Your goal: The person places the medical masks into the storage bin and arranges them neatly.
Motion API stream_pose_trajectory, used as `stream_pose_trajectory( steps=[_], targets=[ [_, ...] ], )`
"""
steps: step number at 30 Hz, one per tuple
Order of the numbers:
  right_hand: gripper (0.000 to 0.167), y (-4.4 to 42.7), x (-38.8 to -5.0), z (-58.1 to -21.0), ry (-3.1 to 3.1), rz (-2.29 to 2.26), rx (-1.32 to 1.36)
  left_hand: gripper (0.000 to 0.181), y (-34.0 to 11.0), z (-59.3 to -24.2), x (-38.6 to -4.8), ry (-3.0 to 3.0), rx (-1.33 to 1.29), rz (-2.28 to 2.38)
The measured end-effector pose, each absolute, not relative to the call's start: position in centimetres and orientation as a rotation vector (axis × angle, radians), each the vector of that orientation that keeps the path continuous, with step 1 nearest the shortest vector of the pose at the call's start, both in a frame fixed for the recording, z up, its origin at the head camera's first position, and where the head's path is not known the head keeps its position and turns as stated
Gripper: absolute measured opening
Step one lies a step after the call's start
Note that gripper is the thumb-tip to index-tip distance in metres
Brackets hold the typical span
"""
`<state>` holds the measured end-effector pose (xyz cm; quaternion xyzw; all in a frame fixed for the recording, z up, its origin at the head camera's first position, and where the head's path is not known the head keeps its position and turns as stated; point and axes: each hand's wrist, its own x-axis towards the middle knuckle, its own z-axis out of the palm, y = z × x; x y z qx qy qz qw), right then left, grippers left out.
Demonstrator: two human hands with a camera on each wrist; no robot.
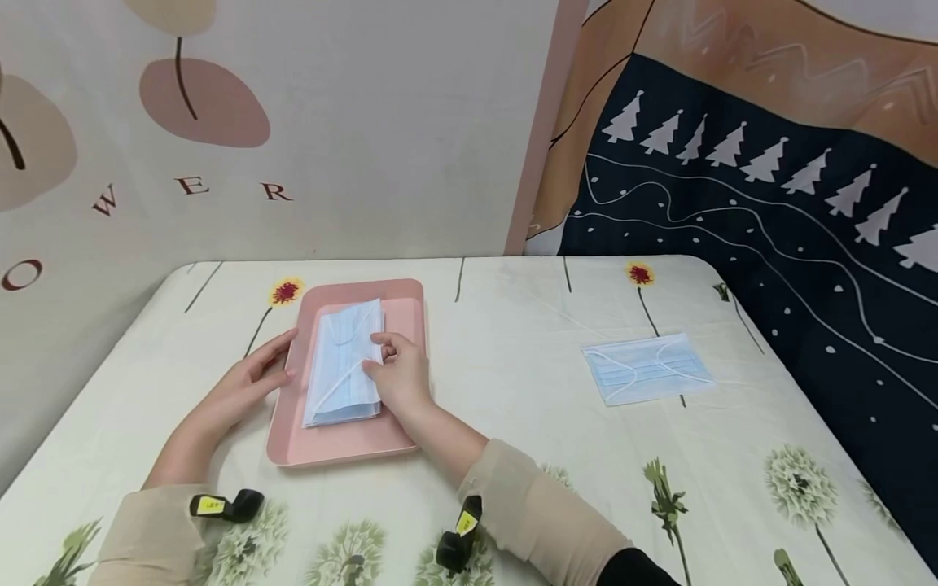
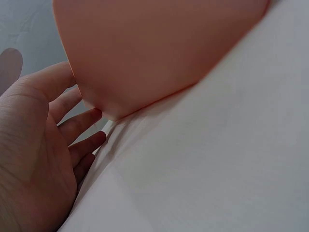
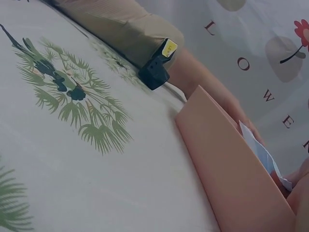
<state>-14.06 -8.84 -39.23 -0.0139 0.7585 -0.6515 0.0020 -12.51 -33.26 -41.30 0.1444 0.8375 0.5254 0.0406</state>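
A pink tray (image 1: 344,452) lies on the table, with a small stack of light blue face masks (image 1: 340,358) in it, their white ear loops on top. My right hand (image 1: 403,374) pinches the stack's right edge between thumb and fingers; how many masks it grips I cannot tell. Against the tray's left side rests my left hand (image 1: 245,382), its fingers loosely extended along the rim. In the left wrist view the fingertips of the left hand (image 2: 38,135) meet the tray's outer wall (image 2: 130,58). The right wrist view shows a mask's edge (image 3: 263,154) above the tray wall (image 3: 227,164).
A single face mask (image 1: 648,369) lies flat on the table to the right of the tray. The tablecloth (image 1: 506,350) is white with printed flowers. Patterned hangings (image 1: 396,130) rise behind the table's far edge and along its right side.
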Motion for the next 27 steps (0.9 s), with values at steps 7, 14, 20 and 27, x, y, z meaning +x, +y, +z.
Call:
stream_pose_trajectory(
  steps=[7, 14, 20, 27],
  targets=[
    [0.030, -8.99, -14.14, -39.50, 2.386, -1.997, -0.062, 0.064, -33.34, -41.38, -12.42, 2.568, 0.450, 1.613],
    [0.030, -8.82, -14.11, -39.59, 2.385, -1.926, -0.025, 0.064, -33.30, -41.30, -12.44, 2.581, 0.416, 1.589],
    [0.032, -8.80, -14.02, -39.55, 2.417, -1.844, -0.015, 0.064, -33.34, -41.32, -12.47, 2.575, 0.425, 1.590],
    [0.034, -8.79, -13.81, -39.42, 2.485, -1.694, -0.006, 0.065, -33.37, -41.35, -12.56, 2.581, 0.394, 1.566]
  ],
)
